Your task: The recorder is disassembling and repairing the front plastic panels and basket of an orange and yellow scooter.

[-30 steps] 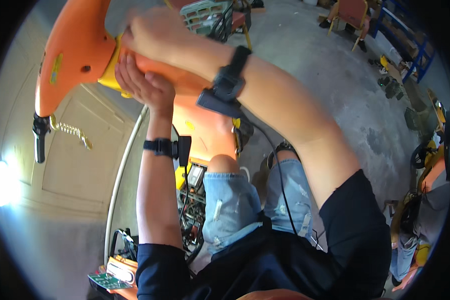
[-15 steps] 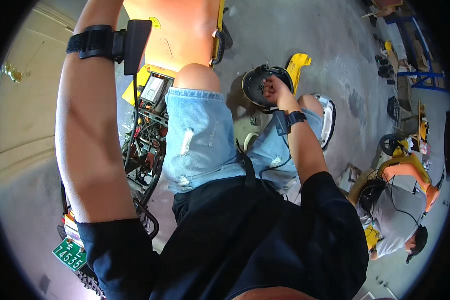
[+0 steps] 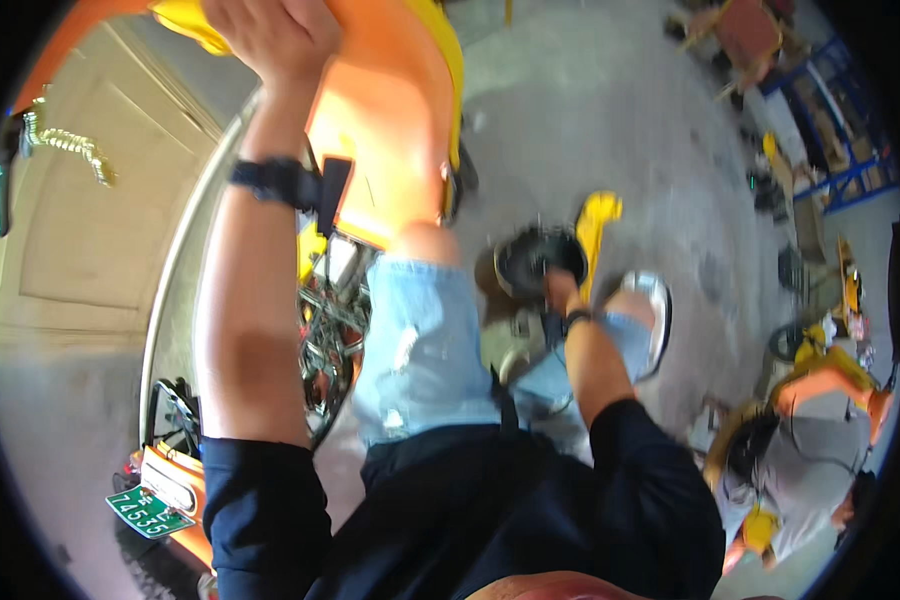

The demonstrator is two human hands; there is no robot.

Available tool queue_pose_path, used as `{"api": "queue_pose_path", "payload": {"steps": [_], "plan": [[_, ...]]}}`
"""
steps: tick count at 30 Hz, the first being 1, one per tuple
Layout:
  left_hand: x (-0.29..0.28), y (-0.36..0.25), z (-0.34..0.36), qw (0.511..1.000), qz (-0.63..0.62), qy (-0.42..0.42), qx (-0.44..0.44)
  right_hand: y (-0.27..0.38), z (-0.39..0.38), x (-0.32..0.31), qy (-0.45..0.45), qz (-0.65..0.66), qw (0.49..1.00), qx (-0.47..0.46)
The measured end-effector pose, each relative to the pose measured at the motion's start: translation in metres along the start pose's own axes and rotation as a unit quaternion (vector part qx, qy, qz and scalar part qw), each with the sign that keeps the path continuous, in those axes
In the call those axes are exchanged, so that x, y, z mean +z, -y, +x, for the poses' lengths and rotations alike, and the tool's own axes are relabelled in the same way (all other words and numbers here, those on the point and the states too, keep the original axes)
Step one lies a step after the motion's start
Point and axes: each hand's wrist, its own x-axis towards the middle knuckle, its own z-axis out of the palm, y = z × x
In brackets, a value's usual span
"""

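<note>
Up at the top edge, my left hand (image 3: 278, 35) is against the orange scooter bodywork (image 3: 380, 120), beside a yellow part (image 3: 195, 25). Its fingers are curled and the tips are out of view, so what they grip is hidden. Over the near rim of a round black bowl-shaped container (image 3: 530, 258) on the floor is my right hand (image 3: 562, 287). Motion smears its fingers, and I cannot make out anything in them. Below the bodywork, the scooter's wiring and metal frame (image 3: 330, 325) lie exposed beside my left knee.
A curved yellow piece (image 3: 597, 220) lies by the container. At lower left stands an orange vehicle with a green plate (image 3: 150, 510). At right a person in grey (image 3: 810, 480) bends beside another orange scooter (image 3: 820, 385). Blue shelving (image 3: 850, 175) stands far right.
The view has shifted, and my left hand has come into sight at the top against the bodywork. My right hand has gone from curled over the container's middle to its near rim.
</note>
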Motion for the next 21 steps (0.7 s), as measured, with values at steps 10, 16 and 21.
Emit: {"api": "queue_pose_path", "payload": {"steps": [10, 16, 21], "plan": [[-0.066, -0.037, 0.044, 0.969, -0.087, 0.160, -0.168, 0.031, 0.032, -0.037, 0.082, -0.088, 0.992, -0.024], [-0.066, -0.045, 0.111, 0.946, -0.154, 0.095, -0.268, 0.099, -0.013, -0.125, 0.091, 0.234, 0.968, 0.022], [-0.026, -0.018, 0.172, 0.986, -0.106, 0.090, -0.095, 0.130, -0.041, -0.142, 0.066, 0.260, 0.963, 0.004]]}}
